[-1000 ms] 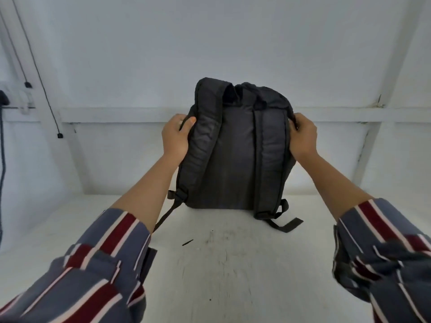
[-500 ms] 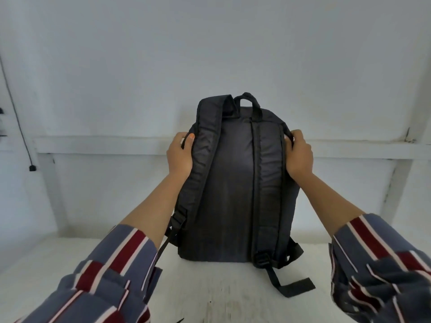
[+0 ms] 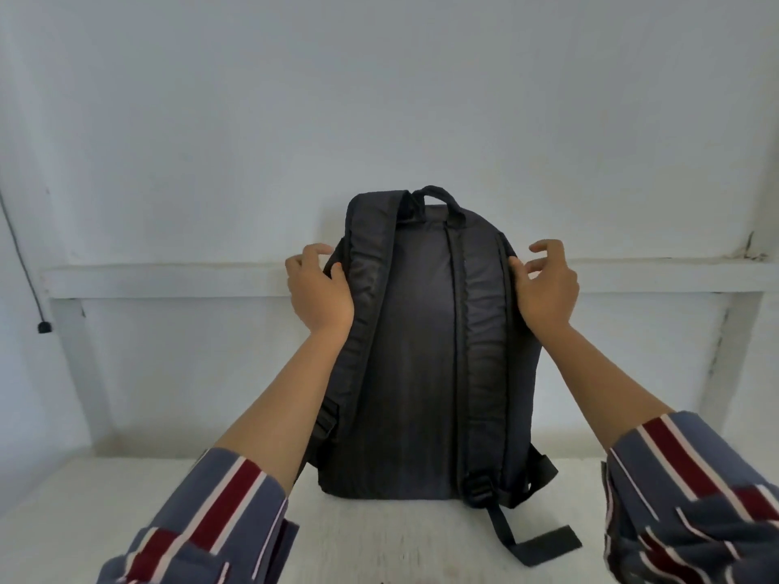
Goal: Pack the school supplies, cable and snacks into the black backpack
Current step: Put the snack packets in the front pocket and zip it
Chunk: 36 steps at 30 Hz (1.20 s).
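Black backpack (image 3: 421, 351) upright, straps toward you, your left hand (image 3: 320, 288) and right hand (image 3: 548, 292) loose-fingered at its sides, holding nothing; no supplies visible, progress unclear.

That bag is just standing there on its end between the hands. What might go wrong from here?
1. The black backpack stands upright on the table with the left hand and right hand only loosely at its sides; it may slump or topple.
2. Its strap side faces the person and no zip shows, so it needs turning before packing.
3. The loose strap end might snag a sleeve.
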Each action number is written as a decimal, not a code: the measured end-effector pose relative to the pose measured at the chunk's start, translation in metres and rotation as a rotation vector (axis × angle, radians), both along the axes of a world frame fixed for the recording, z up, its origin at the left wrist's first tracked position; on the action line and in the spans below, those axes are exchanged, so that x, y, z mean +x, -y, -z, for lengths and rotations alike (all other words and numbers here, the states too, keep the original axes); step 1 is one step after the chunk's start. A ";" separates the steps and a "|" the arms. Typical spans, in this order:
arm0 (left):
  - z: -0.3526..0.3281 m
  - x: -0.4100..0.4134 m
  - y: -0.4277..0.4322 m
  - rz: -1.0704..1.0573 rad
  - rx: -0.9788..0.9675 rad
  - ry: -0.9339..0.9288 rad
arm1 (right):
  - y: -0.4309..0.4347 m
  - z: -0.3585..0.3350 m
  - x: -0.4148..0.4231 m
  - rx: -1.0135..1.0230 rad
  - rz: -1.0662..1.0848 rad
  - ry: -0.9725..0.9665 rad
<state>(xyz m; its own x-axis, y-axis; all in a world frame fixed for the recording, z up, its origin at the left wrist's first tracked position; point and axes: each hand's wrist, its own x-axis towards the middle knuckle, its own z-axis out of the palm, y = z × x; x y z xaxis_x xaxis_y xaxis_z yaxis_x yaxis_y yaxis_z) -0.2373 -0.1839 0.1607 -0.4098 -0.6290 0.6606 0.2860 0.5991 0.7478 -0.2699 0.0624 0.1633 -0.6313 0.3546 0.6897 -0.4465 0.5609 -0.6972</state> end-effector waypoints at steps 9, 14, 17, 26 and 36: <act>0.076 0.036 -0.004 0.428 -0.104 0.003 | -0.010 0.062 0.048 0.110 -0.369 0.051; 0.111 0.043 0.006 0.437 0.049 0.178 | -0.017 0.096 0.058 -0.067 -0.456 0.223; 0.115 0.045 0.007 0.583 0.051 0.238 | -0.014 0.108 0.060 -0.130 -0.504 0.226; 0.107 0.039 -0.010 0.398 -0.024 0.281 | 0.000 0.084 0.059 -0.180 -0.322 0.237; 0.098 0.049 -0.008 0.290 -0.129 0.422 | -0.001 0.083 0.062 0.064 -0.278 0.328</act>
